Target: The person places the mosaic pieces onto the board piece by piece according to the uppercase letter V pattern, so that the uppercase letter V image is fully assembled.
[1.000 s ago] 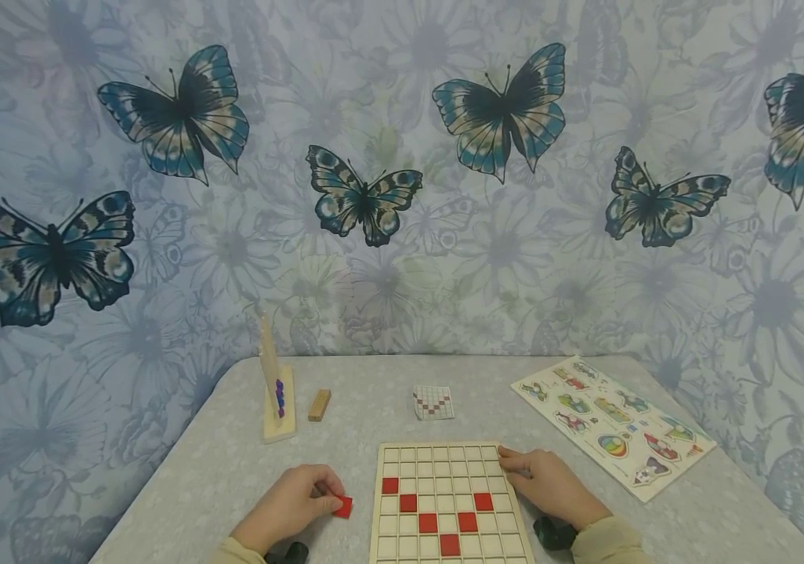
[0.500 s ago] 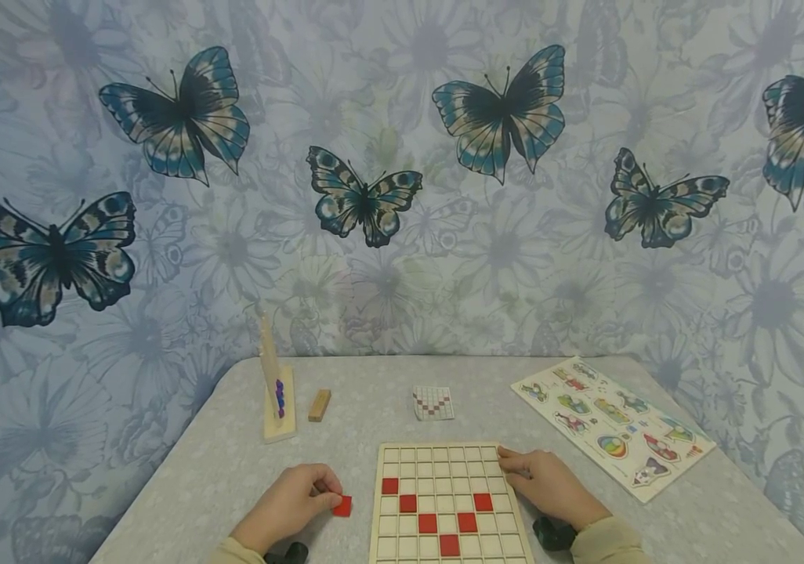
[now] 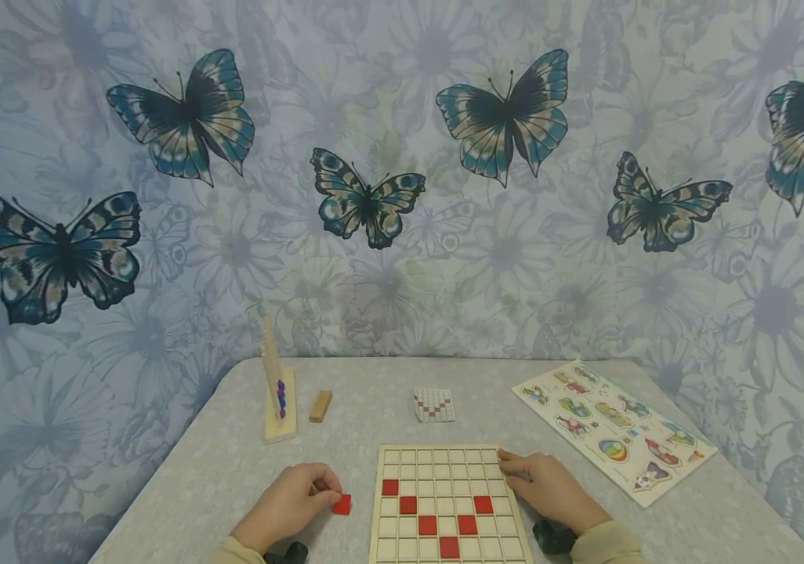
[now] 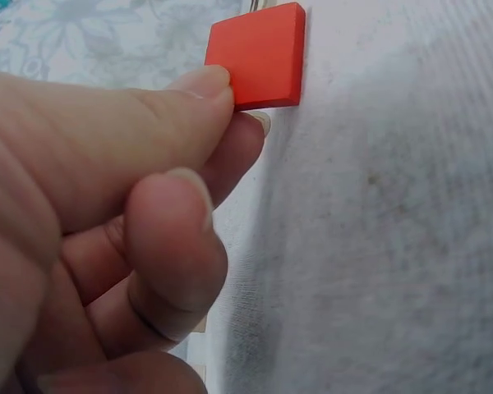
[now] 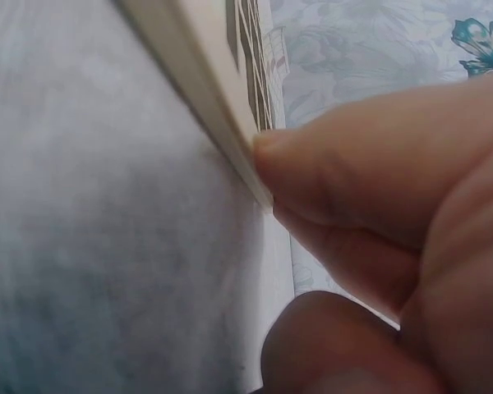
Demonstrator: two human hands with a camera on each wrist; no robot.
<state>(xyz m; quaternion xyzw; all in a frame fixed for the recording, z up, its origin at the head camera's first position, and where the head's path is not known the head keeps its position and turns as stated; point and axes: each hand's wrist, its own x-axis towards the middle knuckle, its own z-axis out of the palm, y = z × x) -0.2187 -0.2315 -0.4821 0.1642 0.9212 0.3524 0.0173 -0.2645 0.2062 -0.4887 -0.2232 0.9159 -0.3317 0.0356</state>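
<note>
My left hand (image 3: 294,501) pinches a small red square tile (image 4: 259,57) between thumb and fingertip, left of the wooden grid board; the tile is at the tabletop, but contact with it is unclear. The grid board (image 3: 404,457) lies in front of me, its near edge cut off by the head view. Several red tiles sit in its squares in a V shape, among them one at the lowest point (image 3: 449,547). At the board's far right corner, my right hand (image 3: 550,487) grips the edge, with the thumb (image 5: 312,168) on the rim in the right wrist view.
Beyond the board lies a small card (image 3: 434,405) printed with a similar V pattern. A wooden stand with purple pieces (image 3: 280,423) and a small wooden block (image 3: 320,406) are at the back left. A picture puzzle board (image 3: 613,431) lies on the right.
The red tile in my left fingers has turned slightly and shifted a little. My right hand stays at the board's corner. The head view has tilted up very slightly.
</note>
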